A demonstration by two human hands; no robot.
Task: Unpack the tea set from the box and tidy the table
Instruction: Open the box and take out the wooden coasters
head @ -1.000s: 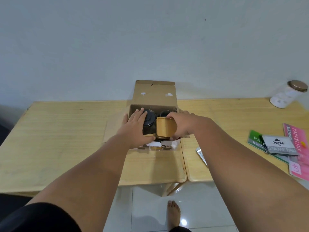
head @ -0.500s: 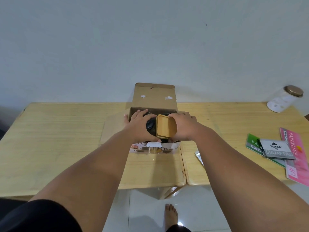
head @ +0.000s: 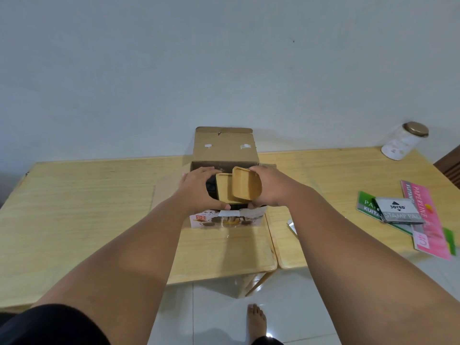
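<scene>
- Standing on edge over the open box (head: 225, 148), a wooden tray (head: 246, 186) is pinched in the person's right hand (head: 270, 186). The fingers curl over its top edge, and its hollow face is turned towards the person.
- A second tray (head: 222, 189) stands just behind it at 9 o'clock, overlapped by the first and also upright.
- The left hand (head: 196, 190) is wrapped round a dark piece (head: 211, 186) in the box mouth. Its fingers curl over the top and its thumb lies along the second tray's lower edge.
- The box sits mid-table on the left table (head: 87, 207), close to the seam with the right table (head: 336, 175). Its lid flap stands up at 12 o'clock against the wall (head: 224, 58), and a printed front panel faces the person at 6 o'clock.
- From the box, a white jar (head: 400, 143) with a brown lid stands at 2 o'clock, at the far edge of the right table.
- At 3 o'clock a grey stamp pad (head: 398, 210) lies on a green booklet (head: 366, 207), touching a pink booklet (head: 425, 217).
- A small flat thing (head: 292, 225) shows beside the right forearm, too hidden to tell what it is.
- Below, at 6 o'clock, a bare foot (head: 256, 322) rests on the pale floor.
</scene>
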